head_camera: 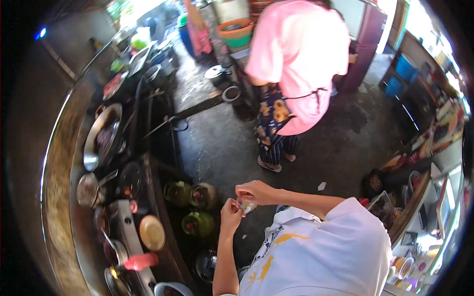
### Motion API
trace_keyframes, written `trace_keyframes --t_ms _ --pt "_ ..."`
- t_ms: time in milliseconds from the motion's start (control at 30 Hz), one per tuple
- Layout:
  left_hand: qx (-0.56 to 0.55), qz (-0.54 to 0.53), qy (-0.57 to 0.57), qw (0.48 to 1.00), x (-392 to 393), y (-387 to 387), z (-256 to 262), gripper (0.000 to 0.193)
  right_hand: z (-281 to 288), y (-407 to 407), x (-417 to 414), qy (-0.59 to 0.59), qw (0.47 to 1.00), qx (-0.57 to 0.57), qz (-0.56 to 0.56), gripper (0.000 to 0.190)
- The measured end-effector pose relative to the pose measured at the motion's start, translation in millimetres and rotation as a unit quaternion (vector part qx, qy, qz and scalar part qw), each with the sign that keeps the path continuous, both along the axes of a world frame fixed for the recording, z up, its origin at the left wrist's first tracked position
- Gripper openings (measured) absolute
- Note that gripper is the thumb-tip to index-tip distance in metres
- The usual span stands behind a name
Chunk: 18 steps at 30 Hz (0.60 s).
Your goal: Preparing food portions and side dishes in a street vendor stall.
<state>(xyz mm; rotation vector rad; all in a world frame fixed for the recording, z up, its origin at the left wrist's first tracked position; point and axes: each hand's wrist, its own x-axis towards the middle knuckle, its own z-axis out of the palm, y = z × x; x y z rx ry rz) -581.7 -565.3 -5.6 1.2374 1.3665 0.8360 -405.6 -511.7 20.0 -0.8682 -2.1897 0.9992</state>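
Note:
In front of my white shirt, my left hand and my right hand meet with fingers bent. A small clear plastic bag with something pale in it hangs between them, and both hands pinch its upper part. My fingers hide part of the bag. Nearest on the counter are a yellowish bowl and a red plastic bottle, beside a metal gas stove.
A person in a pink top stands ahead, back turned. Green gas cylinders stand on the floor beside the counter. A large metal wok lies farther along it. A lidded pot stands near the person.

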Motion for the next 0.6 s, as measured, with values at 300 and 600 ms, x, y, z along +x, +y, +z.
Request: trace_keyframes --t_ms 300,600 --pt "0.064 -0.141 0.03 0.987 226 84 13 0.014 19 -4 210 0.13 0.918 -0.185 -0.327 0.013" --pt "0.174 -0.245 -0.026 0.954 454 147 26 0.016 13 3 414 0.2 0.815 -0.156 -0.521 0.009"
